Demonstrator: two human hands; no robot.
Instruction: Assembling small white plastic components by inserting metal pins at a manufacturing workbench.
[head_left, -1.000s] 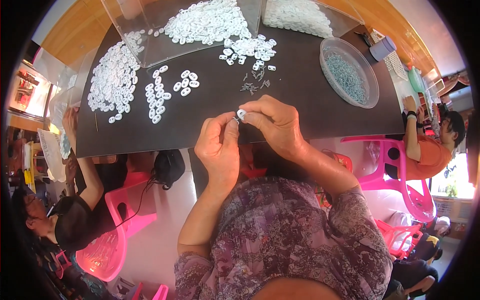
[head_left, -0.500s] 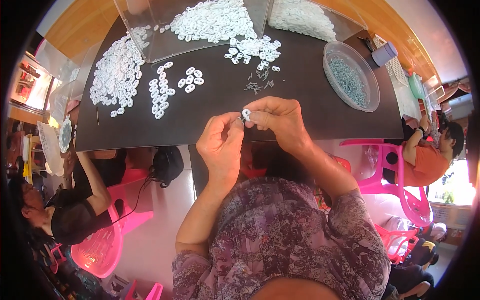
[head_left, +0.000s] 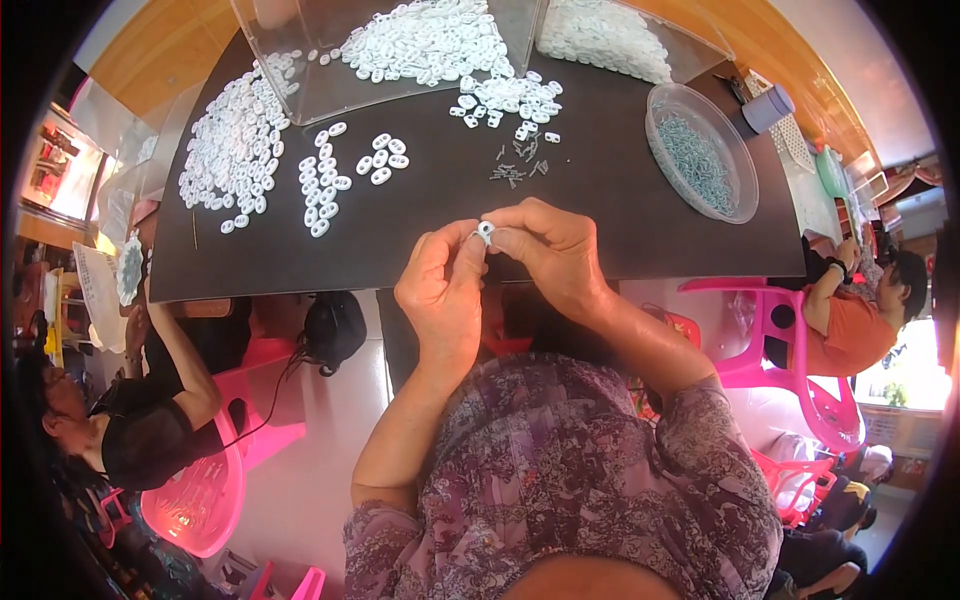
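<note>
Pinching white piece [head_left: 486, 229], between both hands [head_left: 438, 294] [head_left: 562, 250]

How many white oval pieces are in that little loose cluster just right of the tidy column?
6: a top piece, an upper-right piece, a centre piece, a lower-right piece, a left piece and a bottom piece. None seems hidden.

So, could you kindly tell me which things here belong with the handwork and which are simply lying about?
Seemingly belonging:
white piece, pinched in the right hand, left hand against it
loose white pieces
small grey pins
clear dish of metal bits
clear box holding more white pieces

Seemingly just lying about:
black bag
lavender cylinder
</note>
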